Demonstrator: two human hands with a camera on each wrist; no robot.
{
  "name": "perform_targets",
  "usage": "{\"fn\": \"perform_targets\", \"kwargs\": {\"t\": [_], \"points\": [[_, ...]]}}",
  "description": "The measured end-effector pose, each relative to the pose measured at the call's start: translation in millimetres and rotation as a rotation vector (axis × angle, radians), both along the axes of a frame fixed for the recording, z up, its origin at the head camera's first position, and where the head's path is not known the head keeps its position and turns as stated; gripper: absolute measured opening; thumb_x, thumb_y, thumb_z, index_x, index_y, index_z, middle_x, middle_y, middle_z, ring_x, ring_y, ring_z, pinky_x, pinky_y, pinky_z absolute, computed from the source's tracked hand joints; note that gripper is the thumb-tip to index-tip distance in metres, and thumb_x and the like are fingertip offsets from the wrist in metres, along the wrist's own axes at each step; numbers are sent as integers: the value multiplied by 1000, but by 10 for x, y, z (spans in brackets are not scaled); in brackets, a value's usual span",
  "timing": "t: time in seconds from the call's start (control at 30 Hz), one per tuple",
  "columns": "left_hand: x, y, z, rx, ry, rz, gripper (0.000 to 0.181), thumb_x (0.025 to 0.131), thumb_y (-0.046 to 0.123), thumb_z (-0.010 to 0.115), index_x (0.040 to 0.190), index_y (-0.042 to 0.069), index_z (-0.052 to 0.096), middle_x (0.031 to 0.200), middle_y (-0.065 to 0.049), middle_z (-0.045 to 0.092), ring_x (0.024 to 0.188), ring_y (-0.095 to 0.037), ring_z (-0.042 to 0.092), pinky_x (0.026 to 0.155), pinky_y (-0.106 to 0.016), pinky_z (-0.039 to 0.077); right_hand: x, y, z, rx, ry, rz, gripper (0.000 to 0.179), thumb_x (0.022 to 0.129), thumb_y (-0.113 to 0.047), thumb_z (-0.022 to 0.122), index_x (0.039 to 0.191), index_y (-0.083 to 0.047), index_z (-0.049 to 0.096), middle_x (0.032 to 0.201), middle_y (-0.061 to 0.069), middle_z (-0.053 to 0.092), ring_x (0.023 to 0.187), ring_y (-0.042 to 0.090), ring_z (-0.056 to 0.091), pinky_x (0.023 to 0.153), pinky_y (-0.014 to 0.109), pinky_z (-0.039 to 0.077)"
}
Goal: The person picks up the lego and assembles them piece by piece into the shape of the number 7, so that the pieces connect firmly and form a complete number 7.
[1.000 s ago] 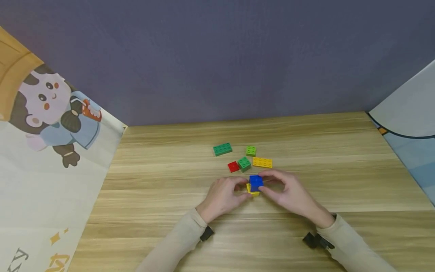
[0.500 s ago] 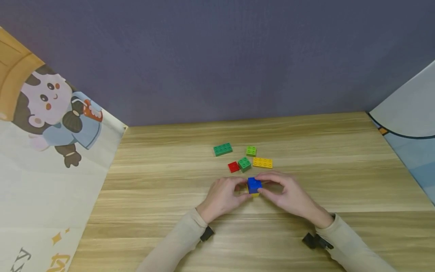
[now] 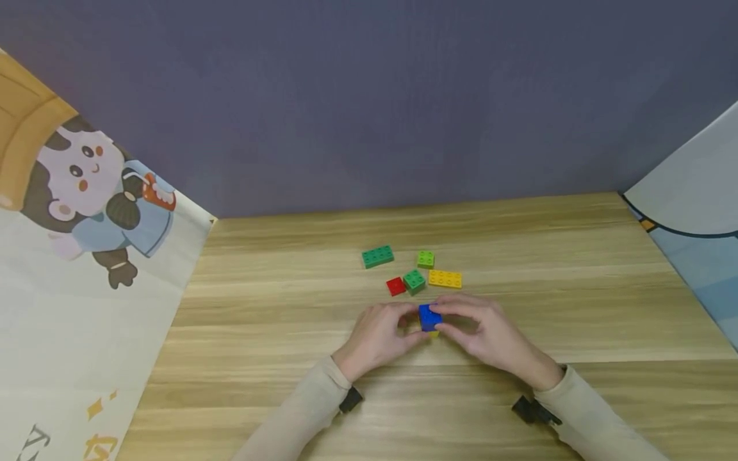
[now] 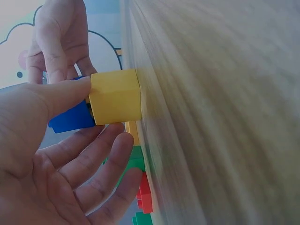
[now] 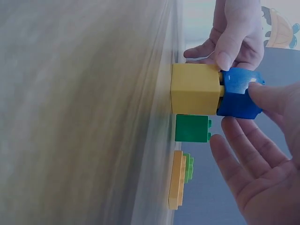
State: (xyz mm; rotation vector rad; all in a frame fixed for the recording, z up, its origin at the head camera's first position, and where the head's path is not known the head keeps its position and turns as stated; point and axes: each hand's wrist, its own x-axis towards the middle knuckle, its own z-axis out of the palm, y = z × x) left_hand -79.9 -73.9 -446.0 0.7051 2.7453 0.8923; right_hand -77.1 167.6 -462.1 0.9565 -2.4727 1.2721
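A yellow building brick [image 5: 194, 89] stands on the wooden table, mostly hidden under a blue brick [image 3: 429, 317] in the head view. My left hand [image 3: 373, 339] pinches the yellow brick between thumb and fingers; its other fingers spread loosely in the left wrist view. From the right, my right hand [image 3: 490, 336] pinches the blue brick between thumb and fingertips. Seen in the right wrist view, the blue brick sits slightly tilted over the yellow one's studs, and some studs show in a narrow gap between the two.
Just beyond the hands lie a flat red brick [image 3: 395, 286], a small green brick [image 3: 414, 282], a lime brick [image 3: 425, 259], a long yellow brick [image 3: 445, 279] and a long green brick [image 3: 377, 257]. A dark wall [image 3: 369, 109] rises behind the table [image 3: 265, 275].
My right hand has moved the blue brick slightly left and toward me, so it now covers most of the yellow brick. The left hand has kept its hold in place.
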Motion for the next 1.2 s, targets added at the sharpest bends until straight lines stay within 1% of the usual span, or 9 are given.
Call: {"fn": "perform_targets", "kwargs": {"t": [0.1, 0.2, 0.27, 0.43, 0.5, 0.83, 0.93, 1.07, 1.2], "points": [[8, 5, 7, -3, -1, 4, 40, 95, 42, 82, 128, 19, 77, 101, 4, 80, 76, -2, 63, 66, -18, 46, 8, -3, -5, 12, 23, -6, 40, 81, 0, 90, 117, -16, 81, 123, 9, 79, 115, 30, 75, 108, 21, 53], [14, 12, 8, -14, 8, 9, 41, 94, 42, 82, 126, 18, 77, 104, 3, 80, 79, -3, 64, 67, -18, 46, 21, -4, -5, 26, 46, -13, 39, 80, -1, 91, 115, -16, 82, 122, 9, 79, 114, 30, 76, 105, 30, 58], [24, 11, 9, -24, 10, 14, 41, 94, 43, 82, 127, 18, 77, 106, 3, 81, 82, -4, 66, 69, -18, 47, 28, -8, -11, 27, 53, -11, 38, 80, -1, 91, 114, -15, 82, 122, 9, 80, 113, 30, 76, 103, 31, 59], [36, 17, 4, -37, 15, 20, 44, 94, 43, 82, 129, 18, 76, 111, 2, 81, 87, -5, 69, 73, -19, 48, 19, -2, -32, -5, 37, 4, 40, 80, 2, 90, 114, -15, 82, 120, 11, 80, 112, 30, 76, 106, 17, 52], [40, 19, 1, -38, 21, 17, 43, 94, 43, 82, 129, 18, 76, 111, 2, 81, 88, -5, 69, 74, -19, 48, 11, 4, -40, -14, 37, 12, 41, 79, 3, 90, 114, -16, 82, 119, 10, 80, 111, 30, 76, 107, 14, 50], [66, 26, 6, -37, 38, 9, 42, 95, 42, 81, 127, 17, 77, 112, 2, 81, 92, -7, 72, 77, -22, 51, 11, 16, -33, 5, 31, 16, 40, 80, 0, 91, 114, -18, 82, 119, 9, 80, 112, 29, 76, 105, 20, 54], [70, 28, 18, -47, 50, -1, 42, 95, 42, 80, 128, 16, 76, 113, 1, 81, 93, -8, 72, 78, -23, 52, 13, 17, -32, -1, 31, 16, 40, 79, 1, 91, 114, -18, 82, 118, 8, 80, 111, 29, 76, 105, 17, 53], [57, 20, 38, 9, 49, -13, 43, 97, 43, 79, 132, 19, 74, 114, 3, 80, 94, -8, 73, 80, -22, 53, 11, 12, -33, -19, 51, 29, 41, 79, 2, 91, 114, -17, 82, 118, 5, 80, 110, 30, 76, 107, 12, 48], [42, 18, 63, 73, 35, -10, 40, 97, 42, 79, 132, 23, 74, 115, 6, 79, 97, -8, 73, 82, -22, 54, 9, 13, -37, -37, 50, 35, 42, 79, 3, 90, 115, -17, 82, 119, 4, 80, 110, 30, 76, 106, 11, 48]]}}
